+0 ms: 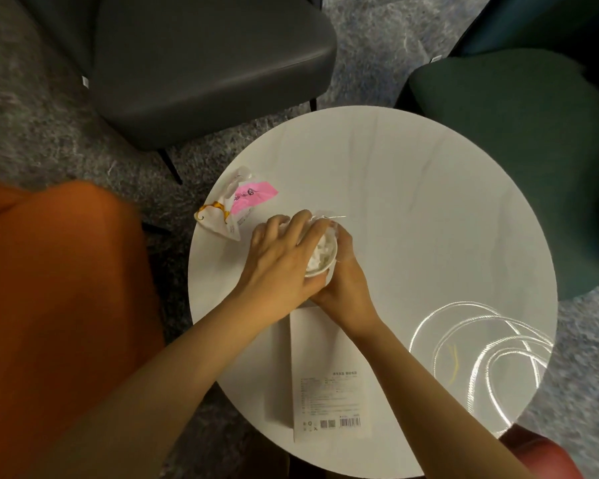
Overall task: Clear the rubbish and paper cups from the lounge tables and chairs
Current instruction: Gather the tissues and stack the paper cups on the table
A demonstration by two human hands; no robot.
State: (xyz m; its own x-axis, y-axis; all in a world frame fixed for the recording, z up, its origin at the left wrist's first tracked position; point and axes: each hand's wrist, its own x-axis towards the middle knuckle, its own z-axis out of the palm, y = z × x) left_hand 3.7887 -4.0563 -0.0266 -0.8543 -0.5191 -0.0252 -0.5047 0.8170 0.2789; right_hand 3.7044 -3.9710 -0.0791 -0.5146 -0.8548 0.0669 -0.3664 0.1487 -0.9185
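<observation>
A white paper cup [326, 268] stands near the middle of the round white table [429, 202]. White crumpled tissue [320, 252] fills it. My right hand [344, 288] wraps around the cup from the right and front. My left hand [279, 261] lies over the cup's left side, its fingers pressing a piece of clear plastic film [324, 219] down at the cup's far rim. A crumpled white snack wrapper [236, 207] with a pink label and an orange pattern lies at the table's left edge, apart from both hands.
A flat white box [329, 375] with a barcode lies at the table's near edge under my forearms. Around the table stand a dark grey chair [204, 63], a green chair [519, 150], an orange seat [59, 288] and a red seat [540, 454]. Ceiling light glares on the right.
</observation>
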